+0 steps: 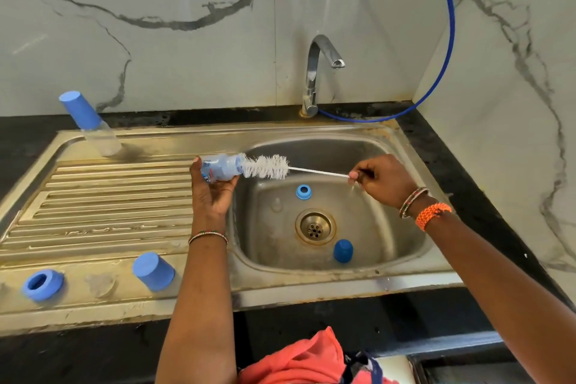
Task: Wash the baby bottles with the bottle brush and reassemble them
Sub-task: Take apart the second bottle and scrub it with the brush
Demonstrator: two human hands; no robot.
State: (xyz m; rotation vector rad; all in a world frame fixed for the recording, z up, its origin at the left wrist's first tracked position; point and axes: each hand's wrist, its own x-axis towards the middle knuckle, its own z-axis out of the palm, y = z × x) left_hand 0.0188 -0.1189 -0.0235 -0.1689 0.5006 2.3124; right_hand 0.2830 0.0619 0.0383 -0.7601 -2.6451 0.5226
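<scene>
Left hand (215,187) grips open baby bottle (222,166) sideways at left rim of sink (405,146). Right hand (381,179) pinches wire handle of bottle brush (268,167), bristles just outside bottle mouth. Blue ring (303,192) and blue cap (343,250) lie in basin. Capped bottle (90,123), another cap (153,271), another ring (43,284) on drainboard.

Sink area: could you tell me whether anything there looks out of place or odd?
Bottle parts lie scattered: a blue cap and a blue collar ring sit in the sink basin near the drain. The tap is dry, and rusty staining rings its base.
</scene>
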